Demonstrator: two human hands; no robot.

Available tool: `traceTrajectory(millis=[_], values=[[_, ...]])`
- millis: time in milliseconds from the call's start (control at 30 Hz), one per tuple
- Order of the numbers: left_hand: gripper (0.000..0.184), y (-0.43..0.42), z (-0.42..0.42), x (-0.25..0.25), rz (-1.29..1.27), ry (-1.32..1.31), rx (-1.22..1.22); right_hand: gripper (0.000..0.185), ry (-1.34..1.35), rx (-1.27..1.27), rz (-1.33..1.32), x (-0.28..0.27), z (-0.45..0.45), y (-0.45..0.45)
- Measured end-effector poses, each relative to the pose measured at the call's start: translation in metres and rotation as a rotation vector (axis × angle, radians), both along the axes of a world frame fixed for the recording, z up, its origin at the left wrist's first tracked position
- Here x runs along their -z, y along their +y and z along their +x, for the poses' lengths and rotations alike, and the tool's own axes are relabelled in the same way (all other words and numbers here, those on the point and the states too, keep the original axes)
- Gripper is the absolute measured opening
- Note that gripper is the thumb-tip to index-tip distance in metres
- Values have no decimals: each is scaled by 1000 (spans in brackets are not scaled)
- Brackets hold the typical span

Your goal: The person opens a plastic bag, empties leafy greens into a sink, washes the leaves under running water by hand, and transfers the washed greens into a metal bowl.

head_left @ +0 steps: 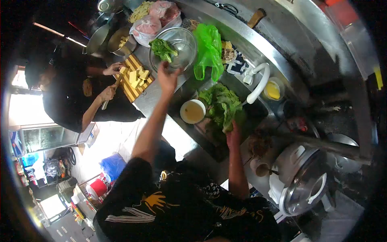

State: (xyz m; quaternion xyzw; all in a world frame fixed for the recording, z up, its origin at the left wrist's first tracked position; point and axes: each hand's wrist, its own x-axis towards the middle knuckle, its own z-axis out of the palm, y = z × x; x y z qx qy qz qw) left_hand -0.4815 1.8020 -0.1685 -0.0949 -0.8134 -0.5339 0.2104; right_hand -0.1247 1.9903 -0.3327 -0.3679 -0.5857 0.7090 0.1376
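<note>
My black shirt (pixel 181 209) fills the space nearest the camera, its printed front below my arms. My right hand (pixel 233 138) is closed around the lower end of the leafy greens (pixel 221 103) in the sink (pixel 258 115). Their long axis runs away from me and slightly left, the frilly leaves spreading beyond my fingers toward the green bag (pixel 209 50). A white tub (pixel 193 112) sits just left of them.

My left hand (pixel 168 77) is spread wide at the near edge of the metal bowl (pixel 187 46). Just past my fingertips, a smaller bunch (pixel 162 49) lies slantwise inside, pale stalks pointing right and leaves left; I cannot tell whether I touch it.
</note>
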Motion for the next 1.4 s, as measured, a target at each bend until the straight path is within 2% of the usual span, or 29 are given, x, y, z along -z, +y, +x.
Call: traceTrajectory(millis=[33,100,167,267,367,400,433,467,567,633,733,833,867,933,1033,1067,1200,1267,1333,1400], values=[[50,12,43,-10,-14,-81,39,36,5,0,21,-19,-6,-4],[39,32,107,0,320,-434,297,36,34,-41,47,-40,-23,-1],[33,45,152,39,383,-708,501,35,131,-117,75,-44,-41,4],[26,79,194,41,481,-1136,404,37,67,-93,73,-70,-38,2],[34,85,201,48,260,-1135,575,43,-100,-98,-35,-124,-43,11],[33,94,209,49,360,-1010,553,46,-110,-81,-72,-129,-43,12],[32,96,212,48,391,-1023,552,48,-106,-66,-107,-132,-43,13],[31,96,210,47,422,-1032,549,51,-13,3,-154,-122,-43,10],[25,102,209,47,554,-1128,479,36,83,141,-123,-125,-46,5],[26,105,209,43,643,-1174,442,36,77,140,-76,-115,-44,8],[26,109,211,43,450,-1110,403,38,145,137,-71,-95,-43,11],[36,118,229,38,28,-530,189,40,149,241,-249,-87,-41,14],[38,118,229,36,103,-650,311,40,133,291,-334,-86,-42,14],[42,115,229,39,255,-887,555,38,220,284,-261,-75,-44,14],[40,118,230,36,-27,-951,596,35,240,257,-294,-81,-47,15],[38,118,228,36,-28,-941,629,35,232,243,-327,-93,-52,18],[33,114,216,61,-10,-929,738,38,54,168,-87,-94,-53,21],[30,114,210,68,-14,-850,792,45,113,194,-117,-100,-54,16],[25,113,207,69,-46,-688,856,45,202,241,-16,-108,-61,10],[23,116,211,70,18,-712,816,49,241,231,98,-119,-65,9]])
